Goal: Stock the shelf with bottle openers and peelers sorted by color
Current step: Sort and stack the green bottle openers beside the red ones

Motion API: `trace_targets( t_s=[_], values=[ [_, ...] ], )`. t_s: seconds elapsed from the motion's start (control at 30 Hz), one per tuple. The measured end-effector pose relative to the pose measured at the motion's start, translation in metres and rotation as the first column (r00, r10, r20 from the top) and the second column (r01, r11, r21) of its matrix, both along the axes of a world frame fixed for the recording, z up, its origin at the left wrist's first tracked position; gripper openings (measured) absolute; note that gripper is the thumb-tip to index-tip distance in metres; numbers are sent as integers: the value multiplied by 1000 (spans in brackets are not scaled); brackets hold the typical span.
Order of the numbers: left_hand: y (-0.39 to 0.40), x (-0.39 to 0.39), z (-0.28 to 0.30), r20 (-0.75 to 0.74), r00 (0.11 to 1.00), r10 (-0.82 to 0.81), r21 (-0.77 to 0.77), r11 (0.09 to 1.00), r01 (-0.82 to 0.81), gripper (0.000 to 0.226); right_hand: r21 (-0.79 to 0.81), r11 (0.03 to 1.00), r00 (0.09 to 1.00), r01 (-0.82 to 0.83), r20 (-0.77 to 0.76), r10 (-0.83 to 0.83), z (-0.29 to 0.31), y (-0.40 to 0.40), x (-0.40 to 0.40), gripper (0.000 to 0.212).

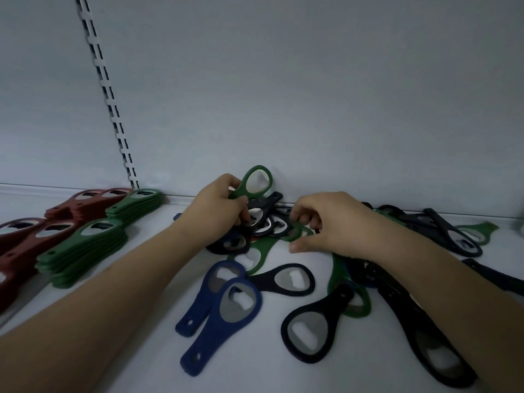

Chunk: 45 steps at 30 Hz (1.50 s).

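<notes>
A loose heap of bottle openers lies on the white shelf (pixel 147 350): black ones (pixel 309 333), blue ones (pixel 224 319) and green ones (pixel 350 304). My left hand (pixel 215 205) is closed around the handle of a green opener (pixel 256 182), whose ring stands up near the back wall. My right hand (pixel 329 222) rests on the heap, its fingertips pinching the ring of another green opener (pixel 296 232). At the left stand sorted stacks, green (pixel 85 251) and red (pixel 19 248).
More stacks sit further back at the left, green (pixel 136 204) and red (pixel 85 202). The shelf's grey back wall (pixel 312 95) rises right behind the heap, with a slotted upright (pixel 109 95) at the left. Black openers (pixel 453 236) spread toward the right edge.
</notes>
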<state>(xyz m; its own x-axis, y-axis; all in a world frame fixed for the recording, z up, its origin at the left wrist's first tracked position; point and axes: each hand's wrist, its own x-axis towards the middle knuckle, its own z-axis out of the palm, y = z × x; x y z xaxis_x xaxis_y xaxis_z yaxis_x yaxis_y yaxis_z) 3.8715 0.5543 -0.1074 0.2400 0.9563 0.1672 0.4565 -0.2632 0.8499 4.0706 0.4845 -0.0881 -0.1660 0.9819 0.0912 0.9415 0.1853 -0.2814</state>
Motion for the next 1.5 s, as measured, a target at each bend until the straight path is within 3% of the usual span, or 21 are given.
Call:
trace_targets(
  t_s=[0.13, 0.23, 0.3, 0.37, 0.43, 0.53, 0.67, 0.8, 0.87, 0.97, 1.07, 1.2, 1.33, 1.43, 1.5],
  values=[
    [0, -2, 2, 17, 1000, -9, -14, 1000, 9, 11, 29, 994, 991, -106, 89, 103, 4, 5, 9, 43],
    [-2, -4, 5, 64, 998, -21, -12, 1000, 22, 14, 139, 978, 930, -153, 354, 96, -2, 5, 4, 24],
    [-3, -5, 6, 177, 984, -23, -45, 999, 31, 14, 190, 967, 908, -170, 413, 78, -4, 7, 0, 21],
    [-6, -6, 9, 362, 932, -28, -120, 990, 77, 16, 226, 963, 947, -146, 314, 70, -1, 8, 3, 18],
    [-9, -8, 14, 491, 870, -40, -170, 975, 141, 22, 252, 964, 992, -82, 114, 54, 4, 7, 11, 13],
    [-13, -9, 18, 460, 887, -46, -153, 980, 131, 23, 314, 949, 992, 17, -124, 23, 12, 0, 26, 13],
    [-14, -9, 20, 439, 898, -31, -127, 987, 96, 23, 279, 958, 959, 57, -281, 25, 30, -10, 37, 20],
    [-21, -6, 26, 470, 874, -125, -197, 950, 242, 28, 163, 986, 798, -35, -590, 126, 37, -17, 25, 22],
    [-25, -4, 25, 470, 851, -233, -271, 880, 390, 33, 142, 989, 774, -50, -619, 128, 33, -15, 20, 28],
    [-30, -1, 23, 453, 808, -377, -337, 766, 547, 43, 161, 987, 820, -25, -561, 113, 24, -10, 16, 21],
    [-30, -1, 20, 348, 799, -490, -274, 762, 587, 32, 188, 982, 796, 28, -599, 91, 14, -5, 9, 27],
    [-27, -4, 18, 332, 803, -495, -217, 789, 575, 13, 224, 969, 770, 109, -635, 60, 6, 2, -1, 23],
    [-30, -6, 20, 256, 823, -506, -164, 817, 553, 21, 267, 962, 791, 53, -599, 122, 8, -3, -4, 23],
    [-32, -8, 24, 180, 789, -587, -168, 772, 612, 9, 302, 953, 731, -7, -649, 211, 9, -7, -11, 15],
    [-33, -9, 26, 165, 768, -619, -174, 748, 640, 13, 283, 957, 669, -65, -699, 253, 9, -9, -17, 23]
  ],
)
